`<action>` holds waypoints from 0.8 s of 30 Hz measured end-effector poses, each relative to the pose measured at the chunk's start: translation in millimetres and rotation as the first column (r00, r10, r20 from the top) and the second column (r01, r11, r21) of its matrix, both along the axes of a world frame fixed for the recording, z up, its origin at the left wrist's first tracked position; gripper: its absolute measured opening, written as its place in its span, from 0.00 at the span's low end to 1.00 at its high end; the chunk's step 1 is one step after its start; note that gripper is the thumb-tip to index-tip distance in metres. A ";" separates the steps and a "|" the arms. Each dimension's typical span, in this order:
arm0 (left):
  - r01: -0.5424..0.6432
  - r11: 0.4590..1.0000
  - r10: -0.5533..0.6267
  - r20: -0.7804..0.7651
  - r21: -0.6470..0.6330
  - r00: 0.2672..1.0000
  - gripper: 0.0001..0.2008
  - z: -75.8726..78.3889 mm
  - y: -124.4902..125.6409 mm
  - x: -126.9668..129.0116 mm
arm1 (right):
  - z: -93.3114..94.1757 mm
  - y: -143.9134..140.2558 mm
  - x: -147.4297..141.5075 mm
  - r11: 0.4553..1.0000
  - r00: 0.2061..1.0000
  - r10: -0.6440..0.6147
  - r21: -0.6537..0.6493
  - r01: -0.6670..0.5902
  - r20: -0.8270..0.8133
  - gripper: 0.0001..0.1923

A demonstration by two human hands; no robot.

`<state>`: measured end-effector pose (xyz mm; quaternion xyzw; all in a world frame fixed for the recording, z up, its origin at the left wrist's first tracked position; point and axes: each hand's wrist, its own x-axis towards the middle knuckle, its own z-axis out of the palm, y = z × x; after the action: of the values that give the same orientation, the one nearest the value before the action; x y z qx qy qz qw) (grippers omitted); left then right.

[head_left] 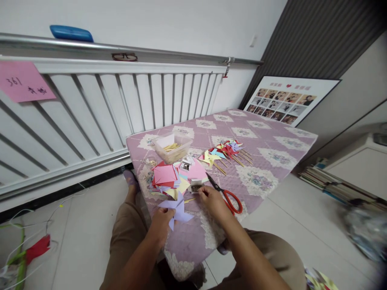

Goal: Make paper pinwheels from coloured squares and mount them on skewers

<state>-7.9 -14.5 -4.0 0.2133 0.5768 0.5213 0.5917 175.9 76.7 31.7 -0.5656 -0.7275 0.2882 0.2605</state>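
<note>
My left hand (163, 220) pinches a lilac paper pinwheel (180, 210) near the table's front corner. My right hand (212, 200) has its fingertips pressed together at the edge of a small open box (196, 186) with tiny dark pieces inside; whatever the fingers hold is hidden. A thin wooden stick (189, 200) lies between the hands. Just past the box are stacked paper squares (165, 175) in pink, red, yellow and lilac. A second small box (185, 165) rests on the paper. Red-handled scissors (225, 194) lie right of my right hand.
Behind the paper stands a clear plastic tub (172, 146) of wooden sticks. Finished pinwheels on sticks (226, 153) lie in a pile farther right. The patterned tablecloth (256, 177) reaches a photo board (290, 98). A white radiator (151, 96) lines the wall.
</note>
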 end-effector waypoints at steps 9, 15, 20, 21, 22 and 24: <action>-0.017 1.000 0.017 0.054 0.007 0.998 0.08 -10.9 4.0 -2.6 | 17.9 37.0 -23.8 0.974 0.860 0.225 -0.074 -0.216 0.458 0.10; 0.002 0.998 -0.006 0.052 0.063 0.999 0.08 -20.4 2.9 -4.4 | 16.0 51.5 -30.3 0.944 0.746 0.330 -0.197 -0.264 0.578 0.09; -0.010 1.000 0.009 0.050 0.022 0.999 0.09 -24.3 3.2 -4.5 | 11.4 61.8 -29.8 0.916 0.704 0.401 -0.251 -0.313 0.586 0.11; -0.014 1.000 0.013 0.059 0.018 0.998 0.09 -23.6 3.1 -4.3 | 10.7 62.6 -29.7 0.915 0.704 0.404 -0.251 -0.317 0.584 0.10; -0.012 1.000 0.011 0.070 0.022 0.998 0.09 -22.5 3.0 -4.2 | 9.9 63.1 -29.7 0.914 0.705 0.405 -0.250 -0.319 0.583 0.10; -0.002 0.999 -0.002 0.089 0.042 0.996 0.09 -20.1 2.7 -4.3 | 7.8 63.5 -29.8 0.915 0.711 0.402 -0.247 -0.318 0.577 0.10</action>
<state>-12.2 -11.8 -24.1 0.2024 0.5388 0.5424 0.6119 146.1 140.2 39.5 -0.4908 -0.8479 0.1791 -0.0901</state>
